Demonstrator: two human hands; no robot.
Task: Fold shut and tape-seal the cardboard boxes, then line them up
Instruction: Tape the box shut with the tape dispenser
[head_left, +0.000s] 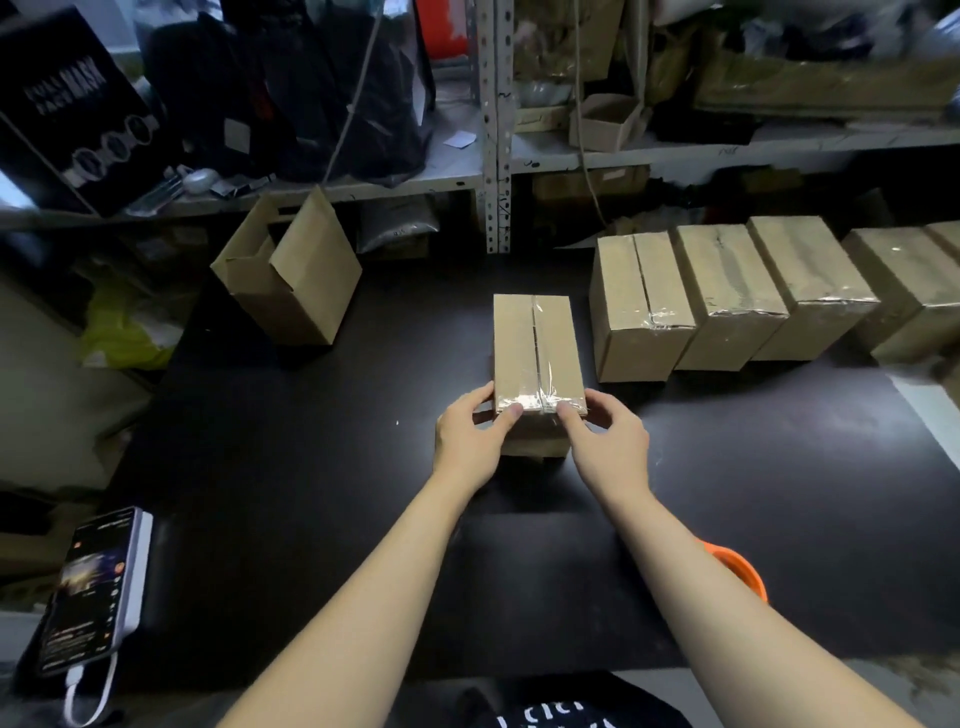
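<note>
Holding the centre box (535, 343) at its near end with both hands, middle of the black table (311, 467), just in front of me. Left hand (467, 434) wraps the near-left corner with its thumb on the top edge; right hand (608, 441) does the same at the near-right corner, thumb pressing where the clear tape (540, 400) folds over the edge. Flaps are shut, and tape runs the length of the top seam and down the near face, so I judge this one sealed, or just getting its tape end rubbed flat. It sits near the sealed row (737, 296) but apart from it and not yet lined up. That row stands to my right, with at least four taped boxes side by side, touching, more possibly cut off at the frame edge. Left to do: one open box (291, 280) stands back-left, flaps up, untaped. I reckon the job is mostly done, with this box to place and the open one to close. An orange object (737, 571) peeks out behind my right forearm; can't tell what it is. Phone (88, 587) on a charging pack at near left, cluttered shelving (498, 156) behind.
</note>
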